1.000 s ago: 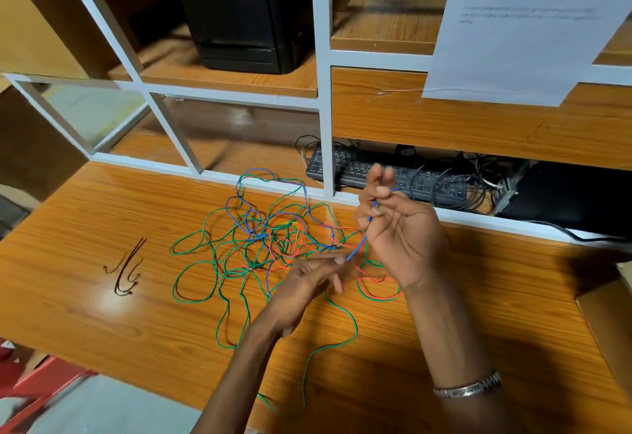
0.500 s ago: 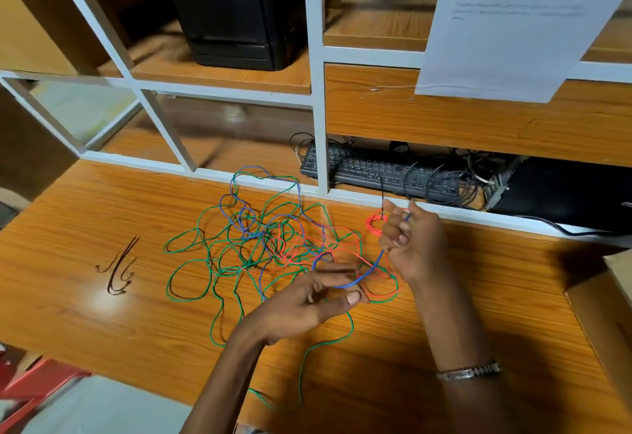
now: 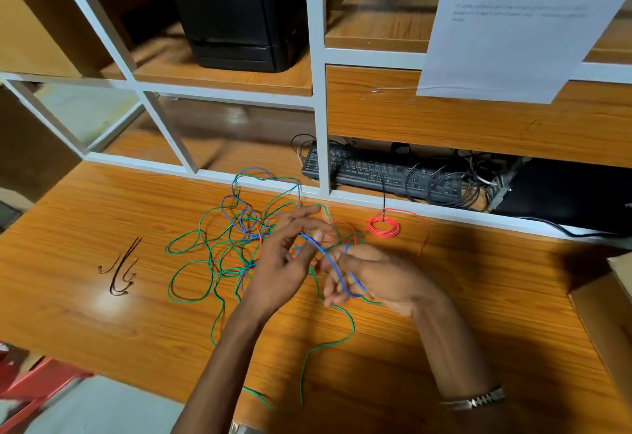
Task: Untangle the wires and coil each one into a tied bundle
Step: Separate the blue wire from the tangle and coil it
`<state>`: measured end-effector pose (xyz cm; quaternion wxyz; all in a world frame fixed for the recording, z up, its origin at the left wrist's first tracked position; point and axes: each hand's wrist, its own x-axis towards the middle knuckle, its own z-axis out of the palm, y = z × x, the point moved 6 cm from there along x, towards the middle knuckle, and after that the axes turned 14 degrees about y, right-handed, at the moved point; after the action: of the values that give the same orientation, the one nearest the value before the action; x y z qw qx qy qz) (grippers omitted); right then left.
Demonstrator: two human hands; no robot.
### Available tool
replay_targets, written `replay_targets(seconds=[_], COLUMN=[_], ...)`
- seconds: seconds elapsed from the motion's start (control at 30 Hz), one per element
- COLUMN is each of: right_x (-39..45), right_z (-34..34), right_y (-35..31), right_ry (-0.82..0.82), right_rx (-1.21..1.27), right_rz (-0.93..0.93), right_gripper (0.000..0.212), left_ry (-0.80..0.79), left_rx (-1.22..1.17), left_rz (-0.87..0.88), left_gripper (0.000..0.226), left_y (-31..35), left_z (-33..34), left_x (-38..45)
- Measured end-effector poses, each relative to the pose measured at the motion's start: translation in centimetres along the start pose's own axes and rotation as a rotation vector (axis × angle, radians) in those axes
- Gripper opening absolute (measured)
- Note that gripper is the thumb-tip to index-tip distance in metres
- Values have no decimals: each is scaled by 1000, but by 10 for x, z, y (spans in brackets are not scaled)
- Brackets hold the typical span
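right hand point(image 3: 379, 276) grip curls round blue wire point(image 3: 328, 257) | left hand point(image 3: 290, 252) pinches it | fingertip contact unclear

Green wire point(image 3: 191, 264), blue wire point(image 3: 333, 267), red coil point(image 3: 383, 227).

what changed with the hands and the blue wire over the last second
The right hand, which held the blue wire up near the shelf edge, has come down to the table and now has the wire looped around its fingers. The left hand rose slightly and pinches the same wire. The tangle, red coil and dark ties stayed put.
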<state>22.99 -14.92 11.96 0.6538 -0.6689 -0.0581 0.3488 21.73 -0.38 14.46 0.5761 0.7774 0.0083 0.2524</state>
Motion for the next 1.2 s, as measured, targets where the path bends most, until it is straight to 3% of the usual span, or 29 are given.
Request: replay_targets(seconds=[0.1,0.27,0.37,0.5,0.63,0.73,0.83,0.9,1.0,1.1,1.2], right_x=[-13,-10,-21,-30,-5,12,22,26,28,25,29], right_z=[19,35,67,95,57,22,-3,-15,-42,-81,-106], right_y=[-5,-10,-5,-5,-35,-58,-67,-68,-67,-68,-62], right_ry=[-244,-403,-592,-712,-495,-348,-317,-263,6,294,593], right_rx=[187,578,539,509,743,1020,1257,1340,1345,1258,1079], right_rz=[22,197,332,304,176,32,-95,-152,-243,-348,-345], right_gripper=[33,48,63,62,63,56,50,49,48,60,61], left_ry=[74,97,115,203,138,212,228,258,310,335,245], left_rx=[-40,-106,-229,-237,-282,-269,-308,-277,-198,-136,-105], left_rz=[-127,-283,-393,-495,-515,-563,-582,-558,-525,-478,-383], left_gripper=[19,29,29,32,29,26,5,8,25,36,34], left_y=[-14,-21,-24,-33,-48,-55,-50,-50,-56,-55,-36], left_z=[-7,-3,3,8,16,14,21,23,17,0,3], left_x=[6,9,10,5,-1,-2,-7,-8,-6,-4,-5])
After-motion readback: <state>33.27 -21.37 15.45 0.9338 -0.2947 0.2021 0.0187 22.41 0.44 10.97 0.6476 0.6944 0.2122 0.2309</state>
